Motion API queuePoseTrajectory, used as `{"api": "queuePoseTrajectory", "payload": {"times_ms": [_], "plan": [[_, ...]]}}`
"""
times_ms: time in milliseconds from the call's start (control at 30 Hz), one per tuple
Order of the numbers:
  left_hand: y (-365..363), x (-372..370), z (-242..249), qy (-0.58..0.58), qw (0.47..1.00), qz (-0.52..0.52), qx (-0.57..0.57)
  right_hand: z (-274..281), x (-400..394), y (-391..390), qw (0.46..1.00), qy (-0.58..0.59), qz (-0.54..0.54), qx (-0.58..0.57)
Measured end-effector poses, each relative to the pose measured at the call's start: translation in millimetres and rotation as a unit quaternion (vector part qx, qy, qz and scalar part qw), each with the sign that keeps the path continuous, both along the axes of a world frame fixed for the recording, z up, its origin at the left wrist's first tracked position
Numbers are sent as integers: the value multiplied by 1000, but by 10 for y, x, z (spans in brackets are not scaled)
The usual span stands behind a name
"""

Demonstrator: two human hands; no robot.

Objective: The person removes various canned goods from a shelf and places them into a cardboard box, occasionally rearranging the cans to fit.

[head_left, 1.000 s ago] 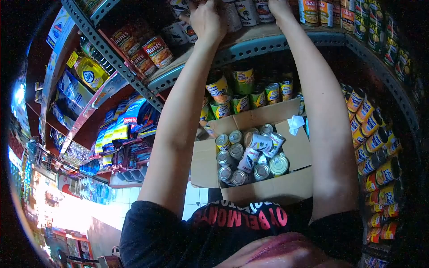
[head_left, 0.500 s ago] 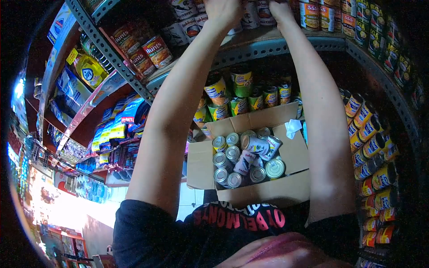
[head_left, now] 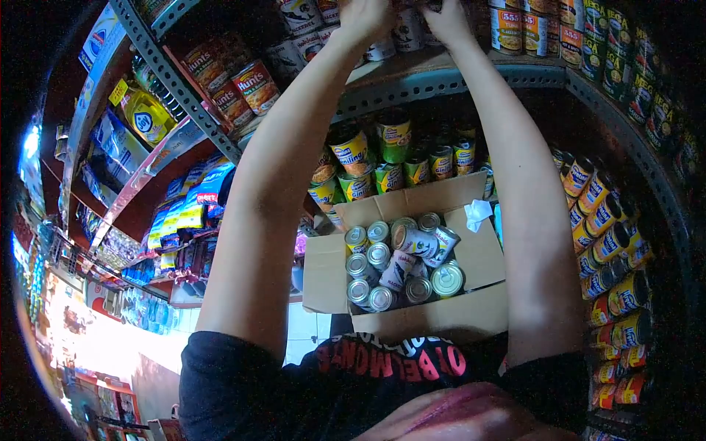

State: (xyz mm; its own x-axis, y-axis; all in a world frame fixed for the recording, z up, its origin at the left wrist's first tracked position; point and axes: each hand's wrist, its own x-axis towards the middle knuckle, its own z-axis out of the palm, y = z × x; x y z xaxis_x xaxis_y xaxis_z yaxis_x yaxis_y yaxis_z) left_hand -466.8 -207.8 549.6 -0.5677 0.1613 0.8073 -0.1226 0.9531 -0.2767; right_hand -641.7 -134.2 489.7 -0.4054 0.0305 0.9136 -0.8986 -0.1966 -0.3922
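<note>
Far left: blue and yellow soft packets (head_left: pixel 195 198) are stacked on a sloping side shelf. Above them, red-labelled cans (head_left: pixel 243 88) stand behind a grey perforated steel upright (head_left: pixel 176 81).

Left hand (head_left: pixel 365 16): raised to the grey perforated steel top shelf (head_left: pixel 441 77), fingers closed among the white-labelled cans (head_left: pixel 382 40) standing there. The grip appears pressed around one can, but the picture edge cuts off the fingertips, so which can is held cannot be told.

Centre: an open brown cardboard box (head_left: pixel 441 316) rests against the chest, holding silver-topped tins (head_left: pixel 401 257), some upright, some lying on their sides. Green and yellow cans (head_left: pixel 382 158) fill the shelf behind it.

Right hand (head_left: pixel 443 18): also at the top shelf, just beside the left hand, touching the same row of white-labelled cans; its grip cannot be told.

Judgement: the row is best handled with both hands steadying neighbouring cans, each pushed upright and fully onto the shelf board, label outward, so none tips over the front lip.

Far right: orange-labelled cans (head_left: pixel 603 220) line a side shelf.
</note>
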Motion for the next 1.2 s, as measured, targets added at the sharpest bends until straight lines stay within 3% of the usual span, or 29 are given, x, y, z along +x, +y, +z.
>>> {"api": "queuePoseTrajectory", "payload": {"times_ms": [33, 100, 167, 333, 433, 500, 533, 567, 600, 700, 767, 800, 833, 867, 900, 1000, 1067, 1167, 1200], "plan": [[-31, -47, -9, 19, 1000, -6, -1, 19, 71, 57, 1000, 0, 0, 1], [-166, -240, -28, 37, 999, -13, -1, 83, 280, 224, 985, -105, -74, 114], [-294, -454, -23, 105, 992, 42, -55, 60, 225, 187, 986, -89, -84, 112], [-2, -159, -46, 64, 996, 26, -63, 24, 51, 37, 982, -96, -124, 108], [181, -12, -23, 31, 997, 39, -56, -38, -53, 57, 992, -80, -60, 74], [214, -61, -38, 28, 997, 44, -57, -86, -59, 227, 979, 12, 202, 20], [186, -153, -54, 81, 993, 40, -75, -53, -26, 196, 979, 12, 203, 20], [139, -229, -60, 133, 986, 37, -93, -6, 24, 130, 993, -25, 101, 53], [67, -277, -68, 134, 986, 38, -92, 27, 65, 91, 994, -62, -2, 86], [-117, -384, -33, 81, 991, 61, -88, 64, 111, 145, 982, -87, -62, 155], [-144, -272, 69, 119, 988, -6, -94, 62, 160, 133, 984, -98, -70, 130], [-137, -121, 164, 81, 996, -39, -14, 67, 181, 127, 985, -110, -78, 103], [-171, -60, 334, 59, 995, 9, -76, 44, 108, 88, 986, -109, -79, 102], [-165, -3, 448, 53, 998, -17, 19, 13, 11, 35, 994, -70, -77, 45], [-136, 33, 539, 65, 997, 4, 34, -9, -86, -14, 997, -31, -74, -11], [-258, 2, 729, 54, 995, 45, 75, 28, 68, 112, 998, -70, -8, -3], [-216, -35, 826, -30, 984, 143, 104, -19, -41, 9, 998, -67, -3, -10], [-470, -185, 881, -69, 990, 108, 52, -13, -50, 5, 993, -115, -11, -3], [-509, -231, 869, -67, 991, 107, 53, 1, -22, 66, 988, -147, 32, 24]]}}
